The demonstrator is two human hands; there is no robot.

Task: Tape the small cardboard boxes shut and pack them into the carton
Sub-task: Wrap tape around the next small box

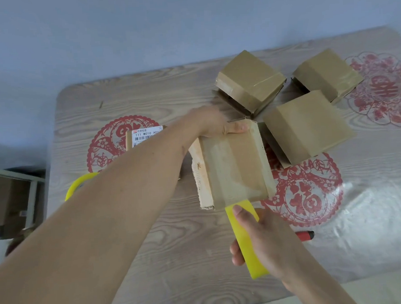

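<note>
A small cardboard box with clear tape along its top lies in the middle of the table. My left hand grips its far edge, thumb on top. My right hand holds a yellow scraper whose tip touches the box's near edge, index finger stretched along the blade. Three more small boxes stand behind: one at the back, one at the back right, one to the right. A yellow tape roll peeks out from under my left forearm.
A labelled cardboard box lies left of my left hand, partly hidden by my arm. A red and black pen-like tool lies right of my right hand. Red paper-cut designs decorate the wood-grain table. An open carton sits low at the left.
</note>
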